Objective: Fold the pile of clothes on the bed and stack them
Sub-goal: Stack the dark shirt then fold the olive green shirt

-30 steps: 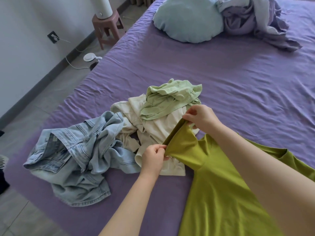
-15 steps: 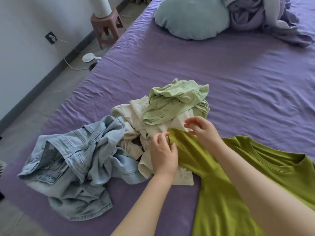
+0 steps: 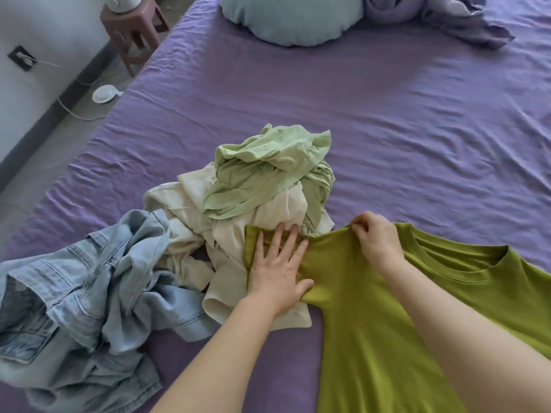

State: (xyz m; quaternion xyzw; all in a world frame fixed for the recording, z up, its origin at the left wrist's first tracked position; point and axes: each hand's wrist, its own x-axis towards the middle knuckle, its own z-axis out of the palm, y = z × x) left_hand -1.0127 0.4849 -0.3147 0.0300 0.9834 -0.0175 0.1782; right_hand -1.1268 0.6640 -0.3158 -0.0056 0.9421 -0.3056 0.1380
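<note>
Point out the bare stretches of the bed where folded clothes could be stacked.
The widest bare stretch of bed runs between the pillow and the olive shirt, right of the pale green top. A narrower strip lies between the jeans and the shirt. It is crowded around the cream garment, where both hands work.

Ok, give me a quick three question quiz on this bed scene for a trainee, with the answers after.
1. True or false: the left hand lies flat with straight fingers on the sleeve of the olive green t-shirt.
2. What does the right hand pinch? A the denim garment, B the t-shirt's shoulder, C the pillow.
3. Which garment lies on top of the cream garment?

Key: 1 true. 2 B. 3 the pale green garment.
</note>
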